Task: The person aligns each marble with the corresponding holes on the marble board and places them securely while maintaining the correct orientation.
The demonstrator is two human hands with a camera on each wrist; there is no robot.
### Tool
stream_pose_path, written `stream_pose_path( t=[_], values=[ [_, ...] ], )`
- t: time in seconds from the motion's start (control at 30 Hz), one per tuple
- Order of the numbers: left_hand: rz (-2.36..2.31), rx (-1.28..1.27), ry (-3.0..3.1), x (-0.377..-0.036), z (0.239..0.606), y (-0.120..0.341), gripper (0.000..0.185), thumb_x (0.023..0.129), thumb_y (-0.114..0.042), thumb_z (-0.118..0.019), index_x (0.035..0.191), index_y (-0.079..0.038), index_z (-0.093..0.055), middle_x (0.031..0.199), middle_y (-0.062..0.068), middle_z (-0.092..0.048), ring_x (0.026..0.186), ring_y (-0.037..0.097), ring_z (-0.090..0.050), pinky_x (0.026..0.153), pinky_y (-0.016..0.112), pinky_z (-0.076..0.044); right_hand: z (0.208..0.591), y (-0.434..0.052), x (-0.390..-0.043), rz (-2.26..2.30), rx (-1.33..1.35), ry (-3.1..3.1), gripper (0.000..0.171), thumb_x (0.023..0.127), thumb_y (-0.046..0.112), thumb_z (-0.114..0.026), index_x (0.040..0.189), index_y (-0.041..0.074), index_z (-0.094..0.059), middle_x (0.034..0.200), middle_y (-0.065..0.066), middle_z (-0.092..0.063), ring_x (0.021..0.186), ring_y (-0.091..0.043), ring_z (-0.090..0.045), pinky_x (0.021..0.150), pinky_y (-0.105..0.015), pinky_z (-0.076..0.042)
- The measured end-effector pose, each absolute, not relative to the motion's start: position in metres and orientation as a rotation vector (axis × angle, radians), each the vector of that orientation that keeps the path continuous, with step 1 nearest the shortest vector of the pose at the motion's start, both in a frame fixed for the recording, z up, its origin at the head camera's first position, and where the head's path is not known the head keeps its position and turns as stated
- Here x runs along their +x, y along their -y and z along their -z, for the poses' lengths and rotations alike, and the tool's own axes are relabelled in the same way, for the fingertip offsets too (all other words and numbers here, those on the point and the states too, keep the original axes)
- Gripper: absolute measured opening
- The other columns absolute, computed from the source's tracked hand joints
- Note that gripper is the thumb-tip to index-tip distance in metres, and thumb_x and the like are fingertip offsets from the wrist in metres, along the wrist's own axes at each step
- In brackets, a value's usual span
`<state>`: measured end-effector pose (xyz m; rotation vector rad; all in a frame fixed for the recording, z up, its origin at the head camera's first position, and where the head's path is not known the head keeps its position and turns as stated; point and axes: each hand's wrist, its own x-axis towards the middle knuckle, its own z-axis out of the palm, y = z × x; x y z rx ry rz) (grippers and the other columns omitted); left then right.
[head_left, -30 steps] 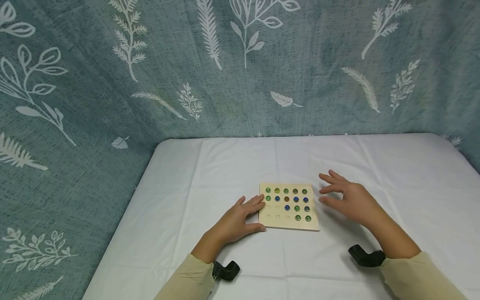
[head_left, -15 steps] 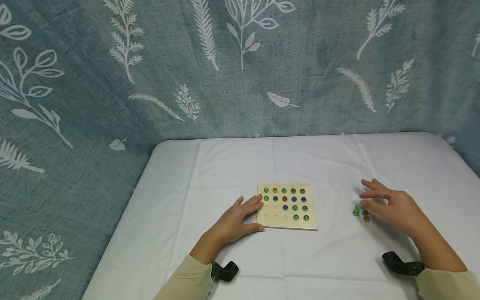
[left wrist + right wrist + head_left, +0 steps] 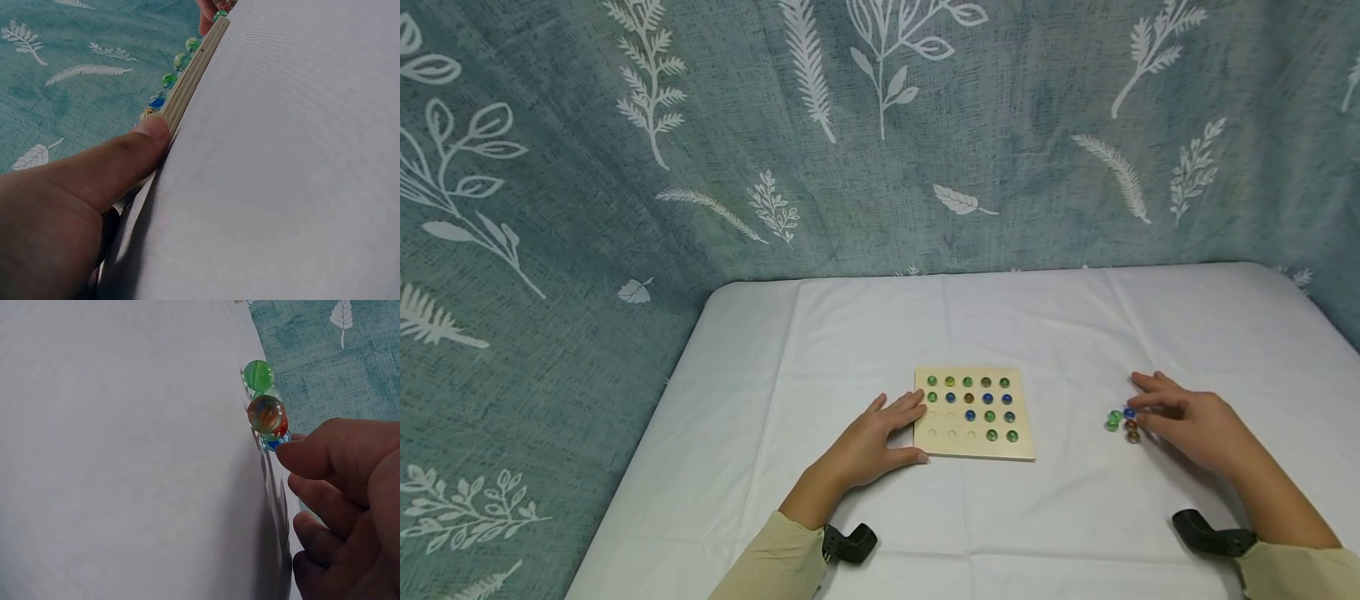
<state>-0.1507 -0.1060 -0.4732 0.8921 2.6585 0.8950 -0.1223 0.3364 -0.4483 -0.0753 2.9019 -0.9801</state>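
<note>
1. The right hand [image 3: 1195, 421] has swung away from the board [image 3: 974, 414] over the last second and is now parked at the loose marbles [image 3: 1122, 422] out on the right. Its fingers are reaching in, the index tip touching or just about touching the blue one (the right wrist view shows the fingertip [image 3: 300, 456] right against the pile). I can't tell if it has actually pinched one yet; nothing looks lifted.

2. The left hand [image 3: 872, 442] hasn't budged. It's flat on the counter [image 3: 850, 350] with the fingers on the board's left edge and the thumb [image 3: 147, 134] pressed to the near edge, steadying it rather than gripping.

3. What that adds up to, I'd say: it's a fetch trip for the next marble. The board has its top two rows full, the third row part filled and the bottom row with only two on the right, so several dimples on the left are open.

4. The loose pile is small: green, blue and orange-brown ones bunched together, well apart from the board.

5. Writing or brands: none that I can read anywhere. The backdrop [image 3: 880, 133] is just teal cloth with white leaf prints, and the board is plain wood.
</note>
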Motion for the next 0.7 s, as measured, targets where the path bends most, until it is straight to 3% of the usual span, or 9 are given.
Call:
stream_pose_path(
  t=[0.2,0.43,0.7],
  values=[
    [-0.888,0.907,-2.668,-0.1512,0.4743,0.1058,0.076,0.084,-0.047,-0.073,0.148,-0.016,-0.046,0.159,-0.011,-0.03,0.148,0.007,-0.025,0.128,0.034,-0.009,0.4497,-0.337,-0.1225,1.014,-0.135,-2.889,0.035,0.095,0.03,-0.066,0.117,0.003,-0.071,0.153,-0.022,-0.038,0.148,-0.044,-0.016,0.11,-0.075,-0.017],
    [-0.893,0.912,-2.664,-0.1509,0.474,0.1059,0.077,0.084,-0.047,-0.073,0.148,-0.015,-0.046,0.159,-0.011,-0.029,0.148,0.007,-0.025,0.128,0.034,-0.009,0.4486,-0.3343,-0.1241,0.982,-0.142,-2.88,0.038,0.094,0.033,-0.067,0.117,0.003,-0.07,0.153,-0.022,-0.037,0.144,-0.051,-0.021,0.11,-0.076,-0.017],
    [-0.891,0.912,-2.668,-0.1508,0.4732,0.1061,0.076,0.084,-0.048,-0.072,0.148,-0.016,-0.046,0.159,-0.011,-0.029,0.148,0.007,-0.025,0.128,0.034,-0.009,0.4506,-0.3337,-0.1255,0.956,-0.123,-2.89,0.043,0.093,0.038,-0.068,0.118,0.002,-0.07,0.153,-0.023,-0.036,0.144,-0.051,-0.022,0.11,-0.076,-0.018]
  ],
)
